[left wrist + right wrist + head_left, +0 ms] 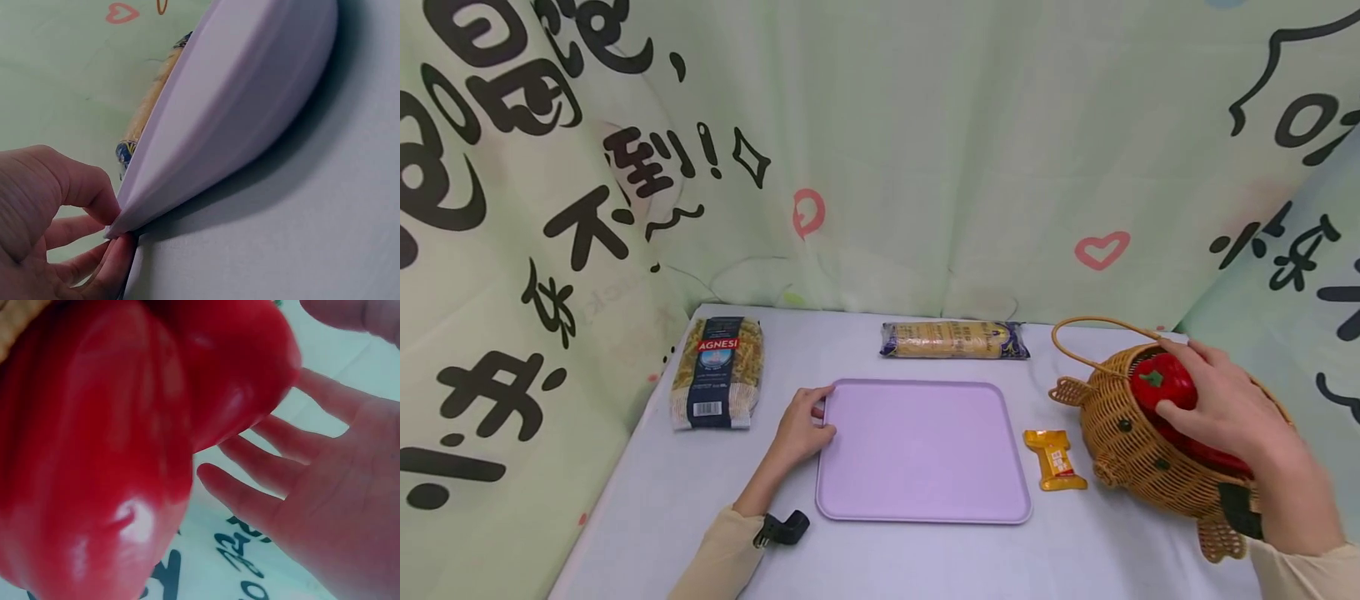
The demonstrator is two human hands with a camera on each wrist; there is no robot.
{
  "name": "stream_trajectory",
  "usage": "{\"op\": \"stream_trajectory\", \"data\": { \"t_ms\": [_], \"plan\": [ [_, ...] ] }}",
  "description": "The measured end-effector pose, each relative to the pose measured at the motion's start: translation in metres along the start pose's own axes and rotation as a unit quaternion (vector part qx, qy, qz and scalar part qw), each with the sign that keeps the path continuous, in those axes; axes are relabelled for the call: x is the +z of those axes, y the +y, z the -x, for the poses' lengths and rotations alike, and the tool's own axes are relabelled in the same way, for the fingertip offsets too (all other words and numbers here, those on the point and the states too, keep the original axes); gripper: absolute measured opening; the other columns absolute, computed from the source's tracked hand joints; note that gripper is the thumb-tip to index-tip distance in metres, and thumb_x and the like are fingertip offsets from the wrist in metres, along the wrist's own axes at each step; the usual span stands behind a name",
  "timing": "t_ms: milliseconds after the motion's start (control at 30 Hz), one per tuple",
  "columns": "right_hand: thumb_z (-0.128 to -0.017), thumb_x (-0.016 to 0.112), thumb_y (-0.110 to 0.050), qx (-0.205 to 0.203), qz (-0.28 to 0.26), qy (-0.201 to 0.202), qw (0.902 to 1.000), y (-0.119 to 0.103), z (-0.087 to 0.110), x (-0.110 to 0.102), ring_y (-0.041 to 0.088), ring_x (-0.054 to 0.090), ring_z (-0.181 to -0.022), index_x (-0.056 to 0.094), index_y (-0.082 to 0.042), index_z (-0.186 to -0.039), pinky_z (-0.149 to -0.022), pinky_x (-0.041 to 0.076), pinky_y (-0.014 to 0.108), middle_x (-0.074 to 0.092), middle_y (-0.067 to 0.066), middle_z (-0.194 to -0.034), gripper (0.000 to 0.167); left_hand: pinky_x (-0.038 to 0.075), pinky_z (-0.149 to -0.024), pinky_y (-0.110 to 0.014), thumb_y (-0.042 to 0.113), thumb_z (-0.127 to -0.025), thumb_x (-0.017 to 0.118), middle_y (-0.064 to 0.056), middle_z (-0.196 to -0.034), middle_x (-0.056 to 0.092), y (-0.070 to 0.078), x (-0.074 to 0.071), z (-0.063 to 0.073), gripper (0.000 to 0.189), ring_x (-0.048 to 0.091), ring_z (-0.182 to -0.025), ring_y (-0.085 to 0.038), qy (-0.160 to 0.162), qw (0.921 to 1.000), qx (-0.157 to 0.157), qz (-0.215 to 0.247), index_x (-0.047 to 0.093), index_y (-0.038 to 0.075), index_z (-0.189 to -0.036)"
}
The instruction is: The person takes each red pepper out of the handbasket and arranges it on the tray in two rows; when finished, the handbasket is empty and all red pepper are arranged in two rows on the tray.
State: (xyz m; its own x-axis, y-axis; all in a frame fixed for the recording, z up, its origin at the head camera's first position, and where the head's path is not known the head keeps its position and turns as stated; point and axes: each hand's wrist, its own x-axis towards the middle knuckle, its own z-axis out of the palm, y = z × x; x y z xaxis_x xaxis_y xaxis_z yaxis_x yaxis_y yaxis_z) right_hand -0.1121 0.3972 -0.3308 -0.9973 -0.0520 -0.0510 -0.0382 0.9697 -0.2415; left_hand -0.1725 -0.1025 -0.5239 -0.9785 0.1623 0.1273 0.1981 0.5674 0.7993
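Observation:
On the left of the purple tray (925,450), my left hand (805,425) pinches its upper left edge; the left wrist view shows the thumb above the rim and fingers (119,256) beneath it. At the right, my right hand (1217,400) reaches over a wicker basket (1138,462) with a handle. Its fingers and thumb are spread around a red bell pepper (1163,382) with a green stem. Those fingers (262,462) look fairly straight in the right wrist view, fingertips right at the pepper's side. A larger glossy red item (106,475) lies beside it in the basket, partly hidden by my hand.
An Agnesi pasta bag (717,372) lies at the back left. Behind the tray is a long packet of noodles (955,340). A small orange-yellow wrapped snack (1056,460) lies between tray and basket. Printed curtains (880,167) enclose the white-covered table (880,562).

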Motion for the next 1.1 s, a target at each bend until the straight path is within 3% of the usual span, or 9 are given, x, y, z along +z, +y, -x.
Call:
{"op": "stream_trajectory", "data": {
  "t_ms": [367,600,900,1100],
  "plan": [
    [-0.083,0.07,-0.016,0.02,0.016,0.004,0.9997,0.011,-0.001,0.002,0.062,0.034,-0.108,0.02,0.005,-0.15,-0.078,0.039,0.078,0.029,0.043,-0.129,0.086,0.055,-0.07,-0.033,-0.003,-0.072,0.069,-0.019,-0.113,0.057,-0.003,0.0,0.0,0.059,0.063,-0.089,-0.027,0.0,0.9999,0.003,0.014,0.06,-0.003,-0.13],
    [-0.085,0.071,-0.017,0.013,0.002,0.021,0.9997,0.012,-0.002,0.003,0.061,0.04,-0.101,0.027,0.009,-0.145,-0.072,0.046,0.073,0.034,0.042,-0.121,0.079,0.055,-0.071,-0.035,-0.004,-0.073,0.07,-0.02,-0.113,0.056,-0.004,-0.001,-0.001,0.058,0.063,-0.091,-0.029,-0.005,0.9998,-0.001,0.02,0.059,-0.004,-0.13],
    [-0.089,0.07,-0.022,0.028,-0.009,0.048,0.9984,0.015,0.004,0.003,0.061,0.035,-0.105,0.021,0.013,-0.147,-0.073,0.045,0.074,0.032,0.044,-0.126,0.083,0.054,-0.073,-0.036,-0.004,-0.074,0.068,-0.021,-0.111,0.057,-0.005,-0.002,-0.002,0.055,0.063,-0.088,-0.029,0.001,0.9997,0.014,0.019,0.06,-0.005,-0.128],
    [-0.091,0.068,-0.027,0.042,-0.029,0.078,0.9957,0.017,0.006,0.006,0.059,0.032,-0.11,0.014,0.007,-0.152,-0.075,0.042,0.076,0.031,0.044,-0.13,0.088,0.053,-0.071,-0.034,-0.004,-0.075,0.068,-0.021,-0.112,0.057,-0.004,-0.005,-0.001,0.054,0.063,-0.088,-0.029,-0.004,0.9996,0.009,0.027,0.06,-0.005,-0.128]
  ]
}}
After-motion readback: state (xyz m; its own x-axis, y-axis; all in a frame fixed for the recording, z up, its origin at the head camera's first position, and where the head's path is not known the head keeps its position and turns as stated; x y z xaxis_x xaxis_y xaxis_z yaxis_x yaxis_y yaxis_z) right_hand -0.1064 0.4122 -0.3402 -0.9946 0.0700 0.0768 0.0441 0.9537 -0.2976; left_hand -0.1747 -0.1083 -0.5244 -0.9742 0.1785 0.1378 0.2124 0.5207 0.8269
